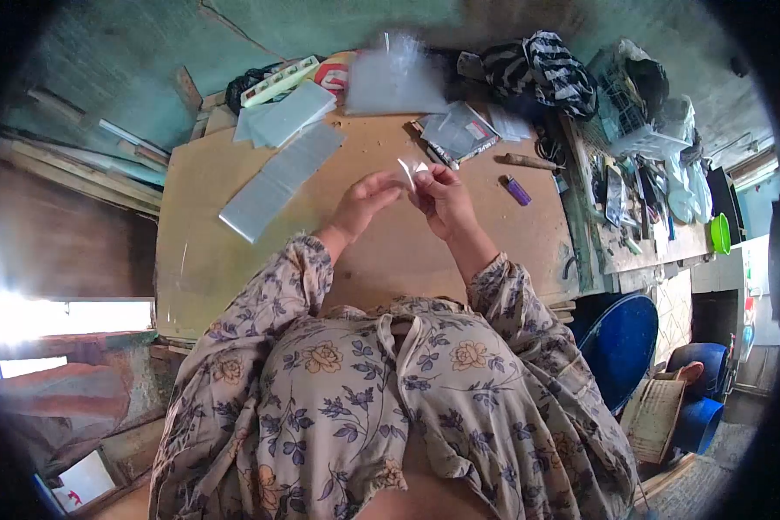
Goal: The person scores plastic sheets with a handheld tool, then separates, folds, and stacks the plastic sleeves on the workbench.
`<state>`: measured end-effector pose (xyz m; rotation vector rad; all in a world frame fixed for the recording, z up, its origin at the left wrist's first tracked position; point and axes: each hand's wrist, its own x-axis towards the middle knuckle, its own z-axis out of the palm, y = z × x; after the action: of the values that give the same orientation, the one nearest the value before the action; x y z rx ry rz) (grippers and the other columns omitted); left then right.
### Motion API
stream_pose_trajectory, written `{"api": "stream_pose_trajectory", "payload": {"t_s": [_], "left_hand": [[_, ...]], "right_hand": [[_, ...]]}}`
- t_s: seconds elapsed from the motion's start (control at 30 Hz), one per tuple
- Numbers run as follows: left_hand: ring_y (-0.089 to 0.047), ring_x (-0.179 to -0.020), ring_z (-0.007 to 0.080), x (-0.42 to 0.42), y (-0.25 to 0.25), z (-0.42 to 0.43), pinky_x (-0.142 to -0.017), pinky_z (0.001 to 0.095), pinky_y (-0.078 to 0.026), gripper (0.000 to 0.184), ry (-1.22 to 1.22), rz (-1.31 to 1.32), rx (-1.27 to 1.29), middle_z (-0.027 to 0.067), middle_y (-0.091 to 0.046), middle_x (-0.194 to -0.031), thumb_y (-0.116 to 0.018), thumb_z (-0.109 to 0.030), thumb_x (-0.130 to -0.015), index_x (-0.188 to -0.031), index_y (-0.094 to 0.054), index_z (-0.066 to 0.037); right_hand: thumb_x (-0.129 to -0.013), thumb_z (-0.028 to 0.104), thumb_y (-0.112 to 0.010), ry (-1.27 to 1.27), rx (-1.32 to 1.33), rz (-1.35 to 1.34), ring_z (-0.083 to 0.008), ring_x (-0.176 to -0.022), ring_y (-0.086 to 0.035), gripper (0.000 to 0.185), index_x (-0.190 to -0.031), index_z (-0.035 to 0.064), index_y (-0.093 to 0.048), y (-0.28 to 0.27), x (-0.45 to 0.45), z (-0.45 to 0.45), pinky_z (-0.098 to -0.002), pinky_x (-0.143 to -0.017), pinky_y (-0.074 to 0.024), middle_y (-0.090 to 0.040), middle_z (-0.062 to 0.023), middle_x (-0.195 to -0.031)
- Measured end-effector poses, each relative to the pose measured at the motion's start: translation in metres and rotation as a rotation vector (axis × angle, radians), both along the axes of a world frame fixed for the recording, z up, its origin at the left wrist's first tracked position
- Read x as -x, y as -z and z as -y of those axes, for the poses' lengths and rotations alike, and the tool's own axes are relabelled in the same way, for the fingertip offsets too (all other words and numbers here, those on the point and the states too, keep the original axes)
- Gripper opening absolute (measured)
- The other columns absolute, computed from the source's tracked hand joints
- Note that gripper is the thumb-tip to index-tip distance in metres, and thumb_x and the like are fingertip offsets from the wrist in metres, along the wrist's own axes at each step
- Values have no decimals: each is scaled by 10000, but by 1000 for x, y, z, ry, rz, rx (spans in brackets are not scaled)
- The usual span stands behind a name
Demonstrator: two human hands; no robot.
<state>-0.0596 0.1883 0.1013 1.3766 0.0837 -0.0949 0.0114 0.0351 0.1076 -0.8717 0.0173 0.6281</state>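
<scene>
Over the middle of the worktop (368,260), I find both hands raised close together, with a small piece of clear plastic film (410,173) between them. Left hand (366,206): fingers bent and drawn together at the film's left side. Right hand (443,201): thumb and forefinger closed on its right side, remaining fingers curled beneath. Film catches the light and appears creased; its exact shape cannot be told.

Nearest to my left hand, a long clear plastic sleeve (283,180) lies flat and slanted, its lower end towards the left edge of the worktop. Beyond it, pale plastic sheets (288,115) lie fanned, with a light green strip (279,81) behind them. At the far middle I note a larger stack of clear plastic bags (396,84), with a red and white bag (332,76) at its left.

Beyond my right hand lies a flat plastic packet (461,132). To the right of that hand are a wooden-handled tool (529,161), lying crosswise, and a purple lighter (518,191), nearer to me and apart from the tool. Crumpled at the far right is a black-and-white striped bag (542,74). Small crumbs are scattered on the board surface.
</scene>
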Motion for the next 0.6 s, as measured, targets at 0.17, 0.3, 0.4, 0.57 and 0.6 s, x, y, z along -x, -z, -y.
{"api": "stream_pose_trajectory", "payload": {"t_s": [0.17, 0.3, 0.4, 0.57, 0.6], "left_hand": [[-583, -695, 97, 7, 4, 23, -606, 230, -431, 238, -114, -84, -89, 9, -602, -791, -517, -285, -866, -919, -573, -60], [-564, -617, 82, 16, 0, 29, -522, 213, -403, 258, -76, -163, -166, 11, -598, -742, -500, -282, -877, -843, -593, -43], [-545, -585, 75, 19, 9, 32, -517, 204, -400, 292, -101, -212, -163, 6, -589, -732, -479, -309, -884, -841, -605, -49], [-532, -573, 70, 14, 36, 20, -510, 208, -407, 262, -135, -305, -234, -3, -577, -714, -482, -278, -881, -881, -618, -54], [-532, -573, 68, 13, 41, 16, -512, 209, -414, 255, -169, -330, -296, -8, -570, -704, -481, -268, -881, -893, -620, -55]], "right_hand": [[-814, 76, -591, 131, 185, 71, -125, -561, -543, 95, -788, 79, -499, 1, 16, 18, -261, -496, -469, -548, -16, -686], [-796, 94, -623, 197, 283, 118, -123, -541, -537, 134, -777, 61, -494, 10, 26, 36, -252, -485, -460, -540, -17, -659], [-785, 93, -636, 198, 329, 147, -122, -542, -549, 142, -778, 40, -505, 20, 34, 52, -239, -476, -461, -548, -24, -649], [-788, 81, -629, 204, 565, 250, -119, -561, -563, 118, -790, 14, -532, 51, 28, 81, -225, -473, -448, -569, -40, -659], [-778, 92, -638, 221, 644, 248, -126, -561, -566, 132, -813, 6, -545, 59, 24, 87, -235, -485, -453, -576, -47, -656]]}}
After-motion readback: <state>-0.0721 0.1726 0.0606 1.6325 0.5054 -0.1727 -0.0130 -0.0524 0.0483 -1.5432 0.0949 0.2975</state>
